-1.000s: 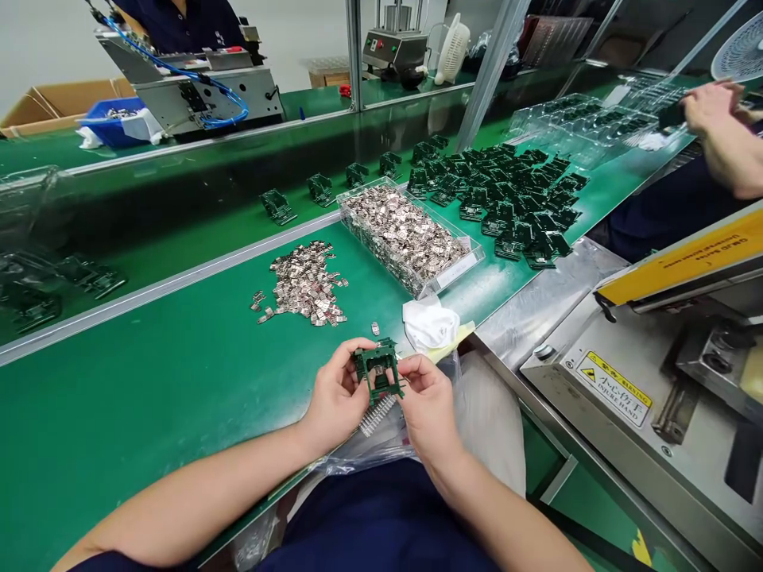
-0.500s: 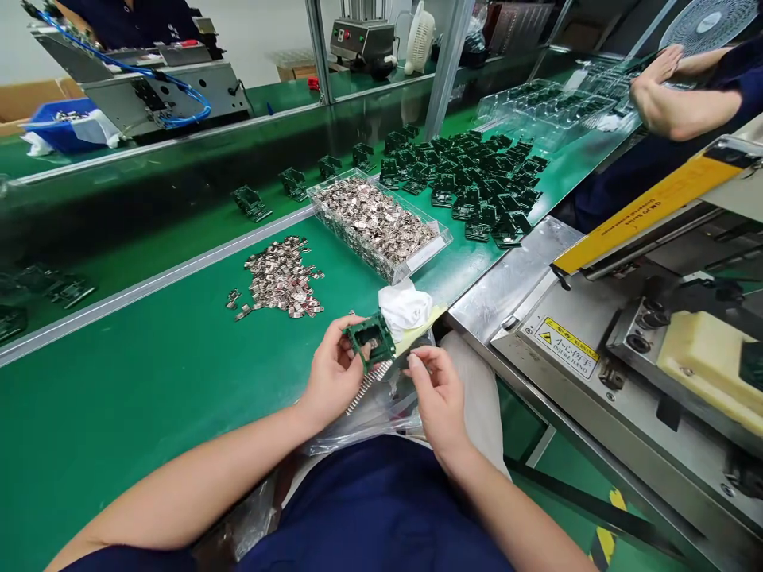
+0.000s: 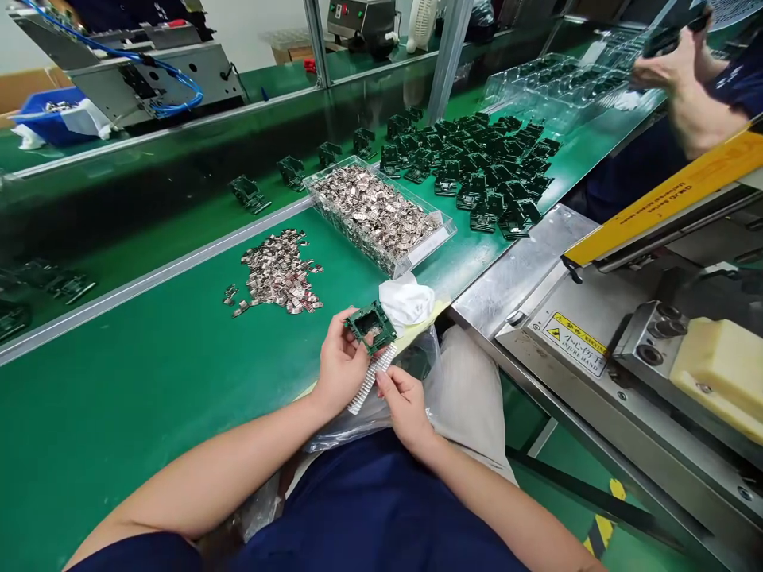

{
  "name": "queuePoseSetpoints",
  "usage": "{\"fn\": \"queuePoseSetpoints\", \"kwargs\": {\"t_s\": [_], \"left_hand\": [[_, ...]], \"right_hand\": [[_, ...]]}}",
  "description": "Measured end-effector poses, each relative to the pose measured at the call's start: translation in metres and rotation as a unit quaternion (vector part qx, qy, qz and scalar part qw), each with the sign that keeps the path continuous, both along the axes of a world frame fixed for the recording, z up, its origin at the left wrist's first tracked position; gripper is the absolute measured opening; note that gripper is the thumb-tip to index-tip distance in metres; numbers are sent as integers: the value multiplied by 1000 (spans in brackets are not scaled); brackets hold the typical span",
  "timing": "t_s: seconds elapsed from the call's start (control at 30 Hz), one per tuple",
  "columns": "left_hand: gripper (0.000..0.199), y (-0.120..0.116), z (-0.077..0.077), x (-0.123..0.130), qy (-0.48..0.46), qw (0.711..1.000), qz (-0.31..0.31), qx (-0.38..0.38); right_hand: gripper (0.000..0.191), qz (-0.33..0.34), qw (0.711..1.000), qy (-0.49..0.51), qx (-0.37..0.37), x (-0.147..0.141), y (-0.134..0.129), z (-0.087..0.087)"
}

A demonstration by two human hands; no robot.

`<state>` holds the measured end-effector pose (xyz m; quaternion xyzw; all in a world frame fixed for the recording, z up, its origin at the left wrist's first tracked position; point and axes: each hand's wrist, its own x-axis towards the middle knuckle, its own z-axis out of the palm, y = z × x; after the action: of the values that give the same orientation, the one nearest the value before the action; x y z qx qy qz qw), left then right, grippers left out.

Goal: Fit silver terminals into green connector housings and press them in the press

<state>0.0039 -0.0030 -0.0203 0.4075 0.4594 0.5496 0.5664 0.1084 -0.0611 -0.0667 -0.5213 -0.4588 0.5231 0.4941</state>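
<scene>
My left hand (image 3: pixel 342 361) grips a green circuit-board frame (image 3: pixel 370 327) with a square opening, tilted toward me above the table edge. Its thumb reaches over the near side of the opening, where a small metal piece partly shows. Just under the frame, against the left fingers, runs a comb-like strip of silvery metal pieces (image 3: pixel 370 380). My right hand (image 3: pixel 405 401) is closed, thumb and forefinger pinching at the strip's right edge. Beyond the hands, a heap of small metal pieces (image 3: pixel 280 272) lies on the green table, beside a clear tray (image 3: pixel 426 248) full of similar pieces.
A white cloth (image 3: pixel 407 300) lies by the table edge, over yellow paper and a plastic bag (image 3: pixel 339 430). Many green board frames (image 3: pixel 477 171) are piled behind the tray. A steel machine (image 3: pixel 557 318) stands at right; a co-worker's hands (image 3: pixel 679 79) hold a dark object.
My right hand has moved left and down to the metal strip, more of which now shows. My left hand still holds the board frame. The co-worker's hands have risen with a dark object.
</scene>
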Motion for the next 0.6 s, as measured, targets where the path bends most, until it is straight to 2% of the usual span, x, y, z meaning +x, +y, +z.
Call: {"fn": "queuePoseSetpoints", "kwargs": {"t_s": [0.37, 0.5, 0.6], "left_hand": [[43, 4, 0, 0, 31, 999, -6, 45], [43, 5, -2, 0, 17, 999, -17, 40], [42, 4, -1, 0, 11, 999, -28, 29]], "right_hand": [[45, 48, 993, -77, 71, 12, 1, -15], [47, 81, 988, -117, 55, 18, 3, -29], [40, 115, 982, -151, 21, 30, 2, -34]]}}
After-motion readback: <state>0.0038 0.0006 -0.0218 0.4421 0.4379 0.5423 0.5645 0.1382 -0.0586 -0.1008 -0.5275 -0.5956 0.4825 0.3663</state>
